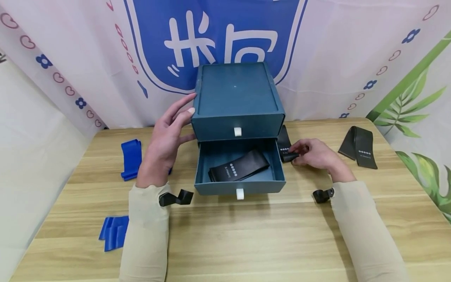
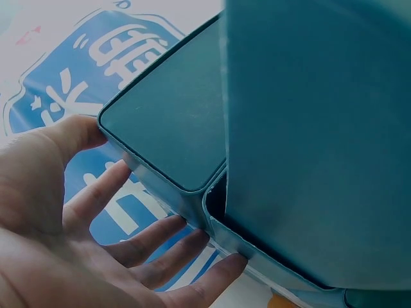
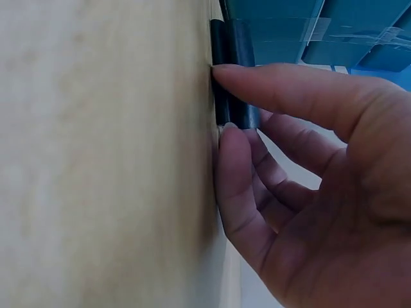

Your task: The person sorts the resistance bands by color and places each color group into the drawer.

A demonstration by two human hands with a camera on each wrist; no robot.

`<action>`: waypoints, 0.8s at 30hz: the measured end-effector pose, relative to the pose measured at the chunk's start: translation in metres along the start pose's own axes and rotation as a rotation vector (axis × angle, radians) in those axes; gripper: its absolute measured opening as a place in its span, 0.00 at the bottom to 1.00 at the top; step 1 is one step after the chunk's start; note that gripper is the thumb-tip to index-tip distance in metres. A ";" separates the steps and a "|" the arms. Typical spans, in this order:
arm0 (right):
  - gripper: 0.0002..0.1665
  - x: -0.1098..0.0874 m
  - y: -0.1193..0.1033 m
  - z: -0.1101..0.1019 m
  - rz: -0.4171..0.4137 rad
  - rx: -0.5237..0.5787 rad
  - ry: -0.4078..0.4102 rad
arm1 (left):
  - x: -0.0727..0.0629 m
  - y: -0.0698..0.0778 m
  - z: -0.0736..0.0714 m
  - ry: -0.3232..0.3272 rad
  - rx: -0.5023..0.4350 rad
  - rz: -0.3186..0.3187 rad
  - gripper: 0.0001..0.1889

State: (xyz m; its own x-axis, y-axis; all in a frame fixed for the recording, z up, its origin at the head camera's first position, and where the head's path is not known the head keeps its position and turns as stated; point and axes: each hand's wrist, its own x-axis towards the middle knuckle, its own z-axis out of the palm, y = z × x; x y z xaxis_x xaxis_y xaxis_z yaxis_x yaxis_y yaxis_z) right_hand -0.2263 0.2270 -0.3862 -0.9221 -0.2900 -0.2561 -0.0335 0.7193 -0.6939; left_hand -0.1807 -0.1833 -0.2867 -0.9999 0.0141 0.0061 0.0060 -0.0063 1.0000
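A dark teal two-drawer box [image 1: 237,90] stands at the back of the table, its lower drawer [image 1: 239,188] pulled out. A folded black resistance band [image 1: 239,166] marked X-Heavy lies in that drawer. My left hand [image 1: 160,145] rests its extended fingertips on the box's left side; the left wrist view shows the fingers [image 2: 151,240] spread along the edge. Right of the drawer, my right hand [image 1: 315,154] pinches the near folded end of another black resistance band [image 1: 284,140]. In the right wrist view, thumb and fingers are at the band's [image 3: 243,51] rolled end, close to the tabletop.
A third black band [image 1: 365,147] lies folded at the far right of the table. On the left are a blue band [image 1: 131,158] and, nearer, a second blue band [image 1: 115,232]. A printed curtain [image 1: 327,58] hangs right behind the box.
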 end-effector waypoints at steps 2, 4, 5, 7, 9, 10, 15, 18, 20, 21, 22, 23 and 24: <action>0.24 0.000 0.000 0.000 -0.002 -0.013 0.008 | 0.000 0.000 0.000 0.000 -0.001 0.001 0.23; 0.23 -0.001 0.000 0.000 -0.005 -0.018 0.014 | 0.000 0.000 0.000 -0.001 -0.001 0.003 0.23; 0.23 -0.001 0.000 0.000 -0.006 -0.020 0.016 | 0.000 0.000 0.000 -0.001 0.000 0.003 0.23; 0.23 -0.001 0.000 0.001 -0.008 -0.025 0.022 | 0.001 0.000 0.000 -0.001 0.002 0.002 0.24; 0.22 -0.001 0.000 0.001 -0.011 -0.033 0.028 | 0.001 0.000 0.000 -0.002 0.001 0.003 0.24; 0.22 -0.001 0.001 0.001 -0.010 -0.036 0.031 | 0.001 0.000 0.000 -0.001 0.001 0.002 0.24; 0.20 -0.002 0.000 0.002 -0.016 -0.053 0.046 | 0.000 0.000 0.000 -0.002 0.000 0.002 0.24; 0.19 -0.002 0.000 0.002 -0.017 -0.061 0.054 | 0.000 0.000 0.000 -0.002 -0.002 0.000 0.24; 0.19 -0.003 0.000 0.002 -0.012 -0.069 0.060 | 0.000 0.001 0.001 -0.002 -0.001 -0.002 0.24; 0.19 -0.003 0.001 0.002 -0.010 -0.068 0.064 | 0.000 0.001 0.001 -0.001 0.000 -0.002 0.24; 0.19 -0.004 0.000 0.002 -0.006 -0.067 0.070 | 0.000 0.001 0.001 -0.001 0.000 -0.003 0.24; 0.19 -0.004 0.000 0.002 -0.002 -0.066 0.075 | 0.000 0.001 0.001 0.000 0.001 -0.003 0.24; 0.19 -0.005 0.000 0.002 -0.002 -0.066 0.083 | 0.000 0.001 0.001 0.000 0.003 -0.003 0.24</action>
State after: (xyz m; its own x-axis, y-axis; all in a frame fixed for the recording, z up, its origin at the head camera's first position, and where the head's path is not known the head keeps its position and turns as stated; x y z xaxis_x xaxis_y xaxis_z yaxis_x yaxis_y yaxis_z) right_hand -0.2211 0.2273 -0.3866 -0.9506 -0.2402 -0.1968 -0.0579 0.7598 -0.6476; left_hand -0.1807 -0.1823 -0.2861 -0.9999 0.0143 0.0036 0.0035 -0.0038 1.0000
